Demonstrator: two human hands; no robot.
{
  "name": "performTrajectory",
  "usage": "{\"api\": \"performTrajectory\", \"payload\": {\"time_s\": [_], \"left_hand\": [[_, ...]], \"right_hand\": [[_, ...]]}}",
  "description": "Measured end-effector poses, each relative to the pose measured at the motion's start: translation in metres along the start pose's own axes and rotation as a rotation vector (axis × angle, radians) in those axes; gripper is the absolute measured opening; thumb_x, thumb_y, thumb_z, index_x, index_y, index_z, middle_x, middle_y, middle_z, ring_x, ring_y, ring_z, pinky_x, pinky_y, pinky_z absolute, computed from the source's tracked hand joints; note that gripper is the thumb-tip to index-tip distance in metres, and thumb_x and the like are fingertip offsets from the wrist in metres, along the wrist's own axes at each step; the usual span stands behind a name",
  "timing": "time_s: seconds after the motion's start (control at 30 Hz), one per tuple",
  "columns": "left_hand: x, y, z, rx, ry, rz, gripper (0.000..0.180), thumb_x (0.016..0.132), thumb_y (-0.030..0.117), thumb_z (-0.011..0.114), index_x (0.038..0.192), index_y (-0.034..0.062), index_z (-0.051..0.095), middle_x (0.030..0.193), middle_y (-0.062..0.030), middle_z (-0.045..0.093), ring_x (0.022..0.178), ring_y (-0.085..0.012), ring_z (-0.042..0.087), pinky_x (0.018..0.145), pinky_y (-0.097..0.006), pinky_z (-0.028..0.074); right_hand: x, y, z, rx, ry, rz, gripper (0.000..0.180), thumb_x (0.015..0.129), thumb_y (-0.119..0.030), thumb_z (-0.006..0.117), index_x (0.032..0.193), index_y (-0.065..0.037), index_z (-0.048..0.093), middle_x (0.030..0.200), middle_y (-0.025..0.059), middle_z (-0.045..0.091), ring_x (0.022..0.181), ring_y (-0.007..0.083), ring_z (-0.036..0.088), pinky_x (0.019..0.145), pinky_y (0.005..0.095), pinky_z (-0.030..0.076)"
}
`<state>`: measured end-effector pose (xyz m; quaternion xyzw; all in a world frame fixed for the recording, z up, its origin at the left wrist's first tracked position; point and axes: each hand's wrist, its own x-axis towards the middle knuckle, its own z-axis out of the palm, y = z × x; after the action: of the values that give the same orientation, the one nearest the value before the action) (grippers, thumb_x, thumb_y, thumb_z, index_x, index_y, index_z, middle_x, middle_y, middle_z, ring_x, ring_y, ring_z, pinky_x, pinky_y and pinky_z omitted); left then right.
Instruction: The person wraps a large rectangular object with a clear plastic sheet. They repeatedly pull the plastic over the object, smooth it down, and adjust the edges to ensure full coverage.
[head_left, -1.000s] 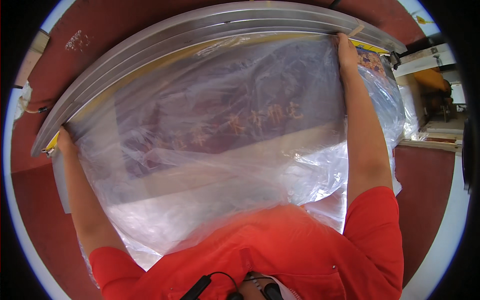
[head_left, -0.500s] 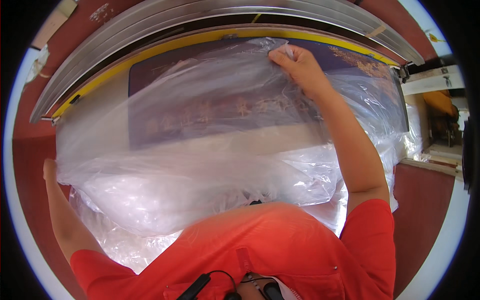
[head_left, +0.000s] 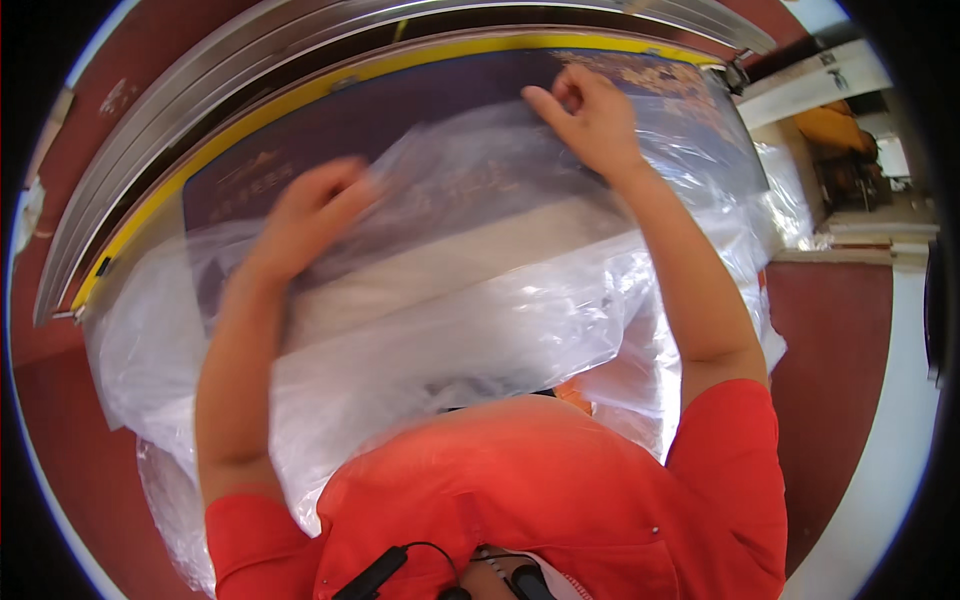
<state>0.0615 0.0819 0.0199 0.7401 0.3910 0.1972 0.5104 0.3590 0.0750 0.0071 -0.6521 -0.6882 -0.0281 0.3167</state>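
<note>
Since half a second earlier, the left hand [head_left: 305,215] had risen from the lower left to ten o'clock, blurred, fingers together on the clear plastic bag [head_left: 450,300]. Right hand [head_left: 590,120] at one o'clock pinched the bag over the dark purple panel [head_left: 330,125].

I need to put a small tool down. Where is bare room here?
Bare red floor lies left of the clear plastic sheet, and more right of it beside the white strip. The dark panel is crowded by plastic and both hands.
</note>
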Motion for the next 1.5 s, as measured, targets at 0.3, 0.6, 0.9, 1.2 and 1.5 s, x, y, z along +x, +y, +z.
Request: {"api": "performTrajectory", "payload": {"time_s": [0.3, 0.6, 0.9, 1.2, 1.5], "left_hand": [[-0.271, -0.149, -0.22, 0.614, 0.668, -0.54, 0.026, 0.08, 0.018, 0.05, 0.061, 0.0043, 0.04, 0.055, 0.0041, 0.032, 0.051, -0.0048, 0.028, 0.046, -0.02, 0.025], [-0.298, -0.167, -0.21, 0.473, 0.833, -0.419, 0.024, 0.079, 0.018, 0.051, 0.062, 0.0053, 0.039, 0.057, 0.0051, 0.03, 0.054, -0.0038, 0.025, 0.048, -0.019, 0.023], [-0.361, -0.082, -0.19, 0.179, 0.635, -0.232, 0.014, 0.078, 0.012, 0.051, 0.068, 0.0048, 0.043, 0.067, 0.003, 0.035, 0.064, -0.0061, 0.031, 0.06, -0.017, 0.026], [-0.263, -0.106, -0.204, -0.463, 1.213, -0.063, 0.022, 0.082, 0.018, 0.046, 0.101, 0.008, 0.047, 0.089, 0.0026, 0.049, 0.08, -0.005, 0.045, 0.069, -0.016, 0.036], [-0.093, -0.175, -0.262, 0.239, 1.474, -0.384, 0.035, 0.066, 0.037, 0.061, 0.072, 0.003, 0.057, 0.063, -0.0057, 0.055, 0.058, -0.016, 0.051, 0.055, -0.027, 0.04]], "right_hand": [[-0.07, -0.078, -0.002, -0.149, -0.521, -0.441, 0.074, 0.071, -0.054, 0.043, 0.123, -0.005, 0.025, 0.13, 0.01, 0.022, 0.121, 0.0255, 0.017, 0.098, 0.0401, 0.011], [-0.029, -0.045, 0.025, -0.305, -0.285, -0.303, 0.066, 0.074, -0.05, 0.043, 0.12, -0.004, 0.032, 0.127, 0.0106, 0.027, 0.119, 0.0245, 0.021, 0.096, 0.0382, 0.016], [0.036, -0.022, 0.052, -0.31, -0.024, 0.295, 0.036, 0.072, -0.035, 0.053, 0.098, -0.01, 0.053, 0.093, 0.0112, 0.054, 0.091, 0.0284, 0.048, 0.075, 0.0364, 0.04], [0.037, 0.007, 0.067, 0.212, 0.237, 0.346, 0.026, 0.076, -0.027, 0.05, 0.075, -0.001, 0.051, 0.069, 0.0165, 0.055, 0.066, 0.032, 0.054, 0.06, 0.0374, 0.042], [0.092, 0.055, 0.051, 0.25, 0.12, 0.529, 0.031, 0.072, -0.028, 0.056, 0.061, 0.001, 0.055, 0.051, 0.0085, 0.053, 0.046, 0.0175, 0.051, 0.049, 0.0297, 0.041]]}}
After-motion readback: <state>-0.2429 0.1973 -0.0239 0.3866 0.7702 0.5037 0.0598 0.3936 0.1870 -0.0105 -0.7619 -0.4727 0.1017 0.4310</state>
